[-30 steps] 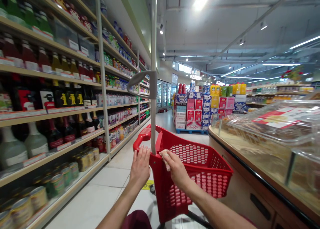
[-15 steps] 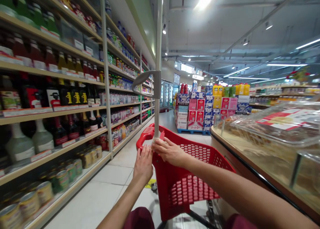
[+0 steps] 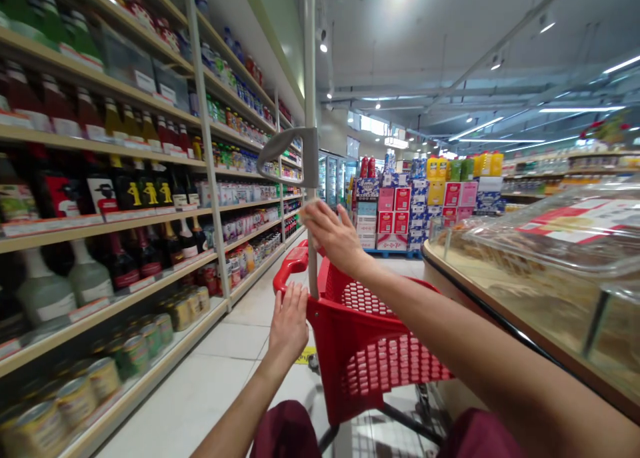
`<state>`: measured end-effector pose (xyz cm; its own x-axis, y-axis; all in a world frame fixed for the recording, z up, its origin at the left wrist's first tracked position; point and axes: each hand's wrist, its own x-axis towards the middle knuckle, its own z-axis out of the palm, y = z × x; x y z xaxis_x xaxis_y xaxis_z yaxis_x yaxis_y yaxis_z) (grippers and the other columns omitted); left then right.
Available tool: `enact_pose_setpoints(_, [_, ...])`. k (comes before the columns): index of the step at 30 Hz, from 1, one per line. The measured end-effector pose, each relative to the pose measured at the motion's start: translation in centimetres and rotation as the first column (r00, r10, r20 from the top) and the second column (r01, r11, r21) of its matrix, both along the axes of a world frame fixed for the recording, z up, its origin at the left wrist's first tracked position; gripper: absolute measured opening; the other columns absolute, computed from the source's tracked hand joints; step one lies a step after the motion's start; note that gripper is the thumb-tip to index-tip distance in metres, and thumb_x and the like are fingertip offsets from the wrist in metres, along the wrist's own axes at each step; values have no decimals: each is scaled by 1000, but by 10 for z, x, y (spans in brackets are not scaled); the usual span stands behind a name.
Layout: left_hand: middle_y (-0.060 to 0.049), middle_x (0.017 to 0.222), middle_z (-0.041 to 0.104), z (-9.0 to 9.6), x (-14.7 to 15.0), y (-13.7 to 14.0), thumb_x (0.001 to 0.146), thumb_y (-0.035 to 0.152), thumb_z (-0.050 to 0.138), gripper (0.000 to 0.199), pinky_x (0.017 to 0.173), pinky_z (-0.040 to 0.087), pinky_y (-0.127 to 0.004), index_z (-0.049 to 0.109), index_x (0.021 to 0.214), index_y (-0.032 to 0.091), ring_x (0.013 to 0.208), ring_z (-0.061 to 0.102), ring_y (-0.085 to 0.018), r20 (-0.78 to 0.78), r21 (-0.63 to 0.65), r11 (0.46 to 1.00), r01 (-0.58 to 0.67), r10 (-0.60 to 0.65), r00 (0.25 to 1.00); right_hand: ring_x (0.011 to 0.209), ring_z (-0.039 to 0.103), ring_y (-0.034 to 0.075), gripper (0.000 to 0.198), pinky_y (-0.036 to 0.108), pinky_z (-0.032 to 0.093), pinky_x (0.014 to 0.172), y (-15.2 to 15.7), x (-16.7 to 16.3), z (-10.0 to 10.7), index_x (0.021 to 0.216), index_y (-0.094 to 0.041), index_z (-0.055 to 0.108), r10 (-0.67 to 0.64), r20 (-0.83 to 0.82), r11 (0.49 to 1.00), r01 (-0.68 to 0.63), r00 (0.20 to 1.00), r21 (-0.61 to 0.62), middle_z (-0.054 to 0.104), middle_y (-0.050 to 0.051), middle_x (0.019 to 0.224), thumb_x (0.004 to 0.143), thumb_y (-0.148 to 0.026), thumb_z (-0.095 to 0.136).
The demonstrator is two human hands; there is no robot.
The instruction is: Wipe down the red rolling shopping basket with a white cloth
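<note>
A red plastic shopping cart [image 3: 340, 331] stands right in front of me, with a pale upright pole [image 3: 311, 91] at its handle. The pole carries a grey loop-shaped grip [image 3: 285, 155]. My left hand [image 3: 290, 321] has its fingers bent over the near end of the cart's red handle [image 3: 291, 266]. My right hand [image 3: 337, 235] is closed against the pole just below the grey grip. A pale edge shows at its fingertips, apparently a small cloth pressed to the pole; most of it is hidden by the fingers.
Shelves of bottles [image 3: 145, 191] and cans [image 3: 135, 355] run along the left. A display counter [image 3: 500, 291] with clear covers borders the cart on the right. Stacked boxes [image 3: 395, 218] and yellow jugs stand ahead. Tiled floor [image 3: 240, 341] lies between cart and shelves.
My right hand has moved up the pole from its base at the cart to below the grey grip. My left hand remains at the handle.
</note>
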<state>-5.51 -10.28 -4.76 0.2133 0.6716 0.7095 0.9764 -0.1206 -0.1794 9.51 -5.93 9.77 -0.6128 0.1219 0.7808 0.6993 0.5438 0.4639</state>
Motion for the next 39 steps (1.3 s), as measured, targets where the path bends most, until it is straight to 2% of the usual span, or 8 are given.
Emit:
enact_pose_setpoints(2, [-11,131,42,0,0,0,65,15,42,56,105,19,-42,42,120,10,126,26,-24,5,-13,1000,-5,5,1000,130,14,21,43,46,7,105,0,2,3,128,-17,36,-18,-54,1000,18,998,4,27,5,139,85,-14,35])
enact_pose_setpoints(8, [-10,132,40,1,0,-2,64,16,43,58,105,18,-42,41,122,11,127,24,-23,-9,-28,1000,5,-5,1000,129,17,18,43,40,7,107,-7,14,-42,127,-17,38,96,336,995,-95,937,-19,35,2,136,84,-18,40])
enact_pose_setpoints(13, [-10,132,41,1,0,-1,64,14,42,58,106,17,-42,41,122,11,127,25,-23,1,-15,1000,-9,9,1000,129,15,21,44,46,10,105,-3,9,-11,129,-18,35,-4,32,1000,4,999,-16,28,4,139,85,-13,36])
enact_pose_setpoints(15, [-11,132,40,1,0,-1,64,15,42,59,106,17,-43,40,123,10,127,24,-23,3,-15,1000,-6,6,1000,130,14,21,42,46,11,105,-4,12,-16,128,-18,37,14,55,999,-13,998,-34,29,4,139,86,-14,36])
enact_pose_setpoints(18, [-10,132,40,1,-1,-1,65,14,41,57,106,18,-41,41,122,11,127,25,-22,3,-40,999,-3,3,1000,129,19,19,38,40,17,105,-10,20,-49,123,-18,43,108,245,991,-85,963,-102,36,4,135,86,-19,39])
enact_pose_setpoints(30, [-10,133,39,2,-1,-4,67,15,41,57,106,16,-42,40,123,10,127,23,-23,-22,-59,998,-21,19,1000,112,47,18,31,29,47,88,-53,9,-228,114,-15,53,178,-35,929,-180,983,-324,58,5,113,86,-17,40])
enact_pose_setpoints(36, [-11,132,40,3,1,-5,67,16,41,55,106,16,-41,42,122,9,127,24,-23,3,-41,999,-24,24,1000,124,29,21,34,37,35,100,-48,9,-181,116,-10,51,162,-236,932,-227,958,-282,48,10,124,86,-13,36])
enact_pose_setpoints(39, [-11,131,41,4,1,-5,65,14,42,57,106,17,-41,42,122,9,127,25,-23,-3,-33,999,-21,21,1000,121,34,20,34,35,39,98,-49,16,-199,117,-12,51,154,-176,922,-206,972,-329,52,9,121,85,-13,38])
